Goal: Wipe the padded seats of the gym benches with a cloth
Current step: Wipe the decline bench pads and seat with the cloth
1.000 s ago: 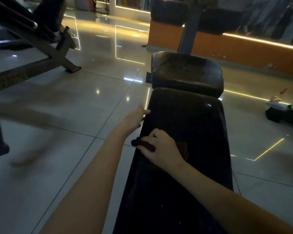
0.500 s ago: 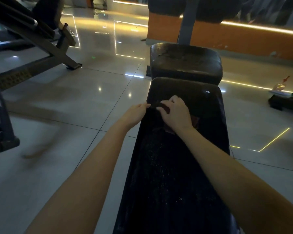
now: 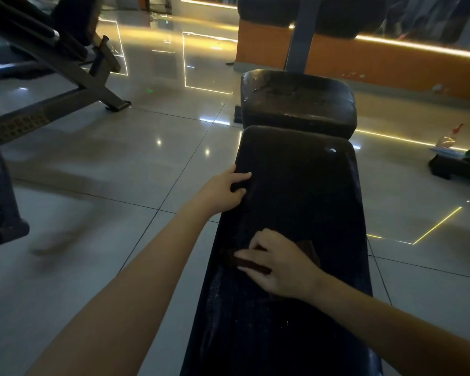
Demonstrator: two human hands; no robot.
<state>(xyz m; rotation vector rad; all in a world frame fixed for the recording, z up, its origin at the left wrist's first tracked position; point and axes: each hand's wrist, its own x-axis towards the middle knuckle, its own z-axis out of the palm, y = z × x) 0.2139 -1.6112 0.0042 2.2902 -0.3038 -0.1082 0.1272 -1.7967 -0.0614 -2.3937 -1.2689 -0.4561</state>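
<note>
A long black padded bench (image 3: 304,191) runs away from me down the middle of the view, with a shorter worn seat pad (image 3: 296,101) at its far end. My right hand (image 3: 280,267) presses a dark brown cloth (image 3: 307,249) flat on the long pad about halfway along, fingers spread over it. My left hand (image 3: 225,191) grips the pad's left edge farther up, thumb on top and fingers curled over the side. White specks dot the pad surface near me.
Glossy tiled floor (image 3: 120,164) lies on both sides of the bench. A dark metal machine frame (image 3: 52,77) stands at the left. An orange low wall (image 3: 391,66) with a grey post (image 3: 299,36) is behind the bench. A dark bag with items (image 3: 456,164) sits on the floor at right.
My right hand has drawn the cloth back toward me along the pad from near its far end. My left hand stays on the left edge.
</note>
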